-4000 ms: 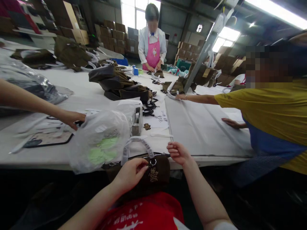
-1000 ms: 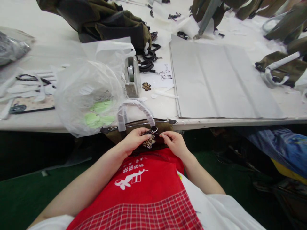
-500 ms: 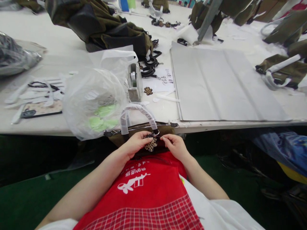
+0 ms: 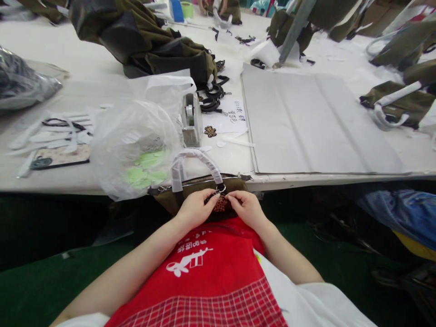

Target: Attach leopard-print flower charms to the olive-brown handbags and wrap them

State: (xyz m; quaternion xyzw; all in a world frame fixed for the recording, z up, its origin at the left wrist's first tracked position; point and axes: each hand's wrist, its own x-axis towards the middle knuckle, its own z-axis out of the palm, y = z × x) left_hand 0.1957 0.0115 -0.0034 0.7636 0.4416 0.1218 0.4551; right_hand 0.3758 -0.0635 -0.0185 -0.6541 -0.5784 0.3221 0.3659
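An olive handbag [image 4: 235, 183] rests against the table edge in front of my red apron. Its handle [image 4: 198, 156] is wrapped in white film and arches up over the zipper. A leopard-print charm [image 4: 220, 204] hangs beside a metal ring [image 4: 221, 187] at the handle's base. My left hand [image 4: 199, 206] pinches the charm's top, thumb and forefinger closed near the ring. My right hand [image 4: 248, 206] is closed in a pinch at the charm's right side. What lies between its fingertips is too small to make out.
A clear plastic bag [image 4: 136, 131] with green tags lies left of a tape dispenser [image 4: 192, 120]. Another leopard charm [image 4: 210, 131] lies by coiled black straps [image 4: 211, 97]. Grey sheets [image 4: 316, 122] cover the right side. A phone [image 4: 61, 156] is far left. Another person's hands [image 4: 223, 7] show at the back.
My right hand has come slightly closer to my left. The charm has turned and looks redder, partly covered by my fingers. Another person's hands have appeared at the far back.
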